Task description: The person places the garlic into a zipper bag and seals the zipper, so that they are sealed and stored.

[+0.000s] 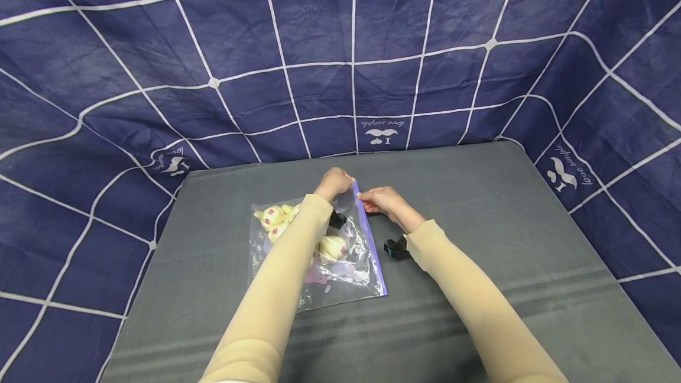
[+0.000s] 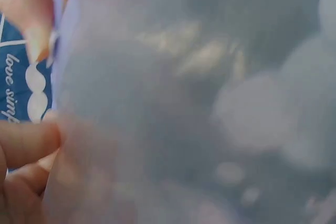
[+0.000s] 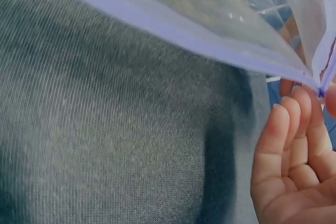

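A clear plastic zip bag (image 1: 340, 279) with a purple zip edge (image 1: 375, 253) lies on the table, several pale yellow plush-like pieces with pink marks (image 1: 332, 248) inside. At the far end of the zip, my left hand (image 1: 334, 183) pinches the bag's corner; in the left wrist view its fingers (image 2: 29, 142) hold the hazy plastic. My right hand (image 1: 384, 201) is just right of it. Between thumb and fingers it pinches the small zip slider (image 3: 321, 93), its other fingers (image 3: 275, 135) loosely curled. My left forearm covers part of the bag.
Grey cloth covers the table (image 1: 511, 229). Blue curtains with white grid lines (image 1: 319, 28) hang behind and at both sides. A small black wrist camera (image 1: 396, 247) sits by the right wrist, and another (image 1: 337, 220) by the left, over the bag.
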### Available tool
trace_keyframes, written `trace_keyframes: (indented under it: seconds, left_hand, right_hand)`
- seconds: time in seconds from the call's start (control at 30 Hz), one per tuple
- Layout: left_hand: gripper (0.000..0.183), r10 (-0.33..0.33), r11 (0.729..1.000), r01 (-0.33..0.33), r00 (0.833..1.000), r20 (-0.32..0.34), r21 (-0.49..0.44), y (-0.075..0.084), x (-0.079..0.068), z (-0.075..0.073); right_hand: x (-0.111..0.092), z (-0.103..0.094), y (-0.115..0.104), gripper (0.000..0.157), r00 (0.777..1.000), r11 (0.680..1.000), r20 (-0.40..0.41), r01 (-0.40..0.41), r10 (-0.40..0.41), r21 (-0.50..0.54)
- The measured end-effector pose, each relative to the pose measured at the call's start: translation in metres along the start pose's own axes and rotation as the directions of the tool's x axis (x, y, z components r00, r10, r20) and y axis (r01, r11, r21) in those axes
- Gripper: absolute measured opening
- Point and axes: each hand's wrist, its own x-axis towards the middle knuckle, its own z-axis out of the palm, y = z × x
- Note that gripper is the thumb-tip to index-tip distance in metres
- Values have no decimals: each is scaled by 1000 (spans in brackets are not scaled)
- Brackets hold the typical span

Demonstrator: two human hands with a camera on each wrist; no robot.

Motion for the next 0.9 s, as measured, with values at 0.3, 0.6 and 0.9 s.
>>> trace_keyframes:
  seconds: [0.3, 0.6, 0.9]
  left_hand:
    - [36, -64, 997, 59, 992, 107, 42, -15, 44, 21]
    - [26, -41, 999, 39, 994, 100, 15, 25, -16, -12]
    - [30, -39, 999, 40, 998, -47, 15, 36, -61, -29]
  right_hand:
    - [-1, 3, -5, 19, 998, 997, -9, -66, 66, -43]
    - [-4, 4, -3, 15, 1000, 998, -30, 8, -10, -58]
    - [-15, 5, 2, 14, 1000, 997, 28, 6, -4, -78]
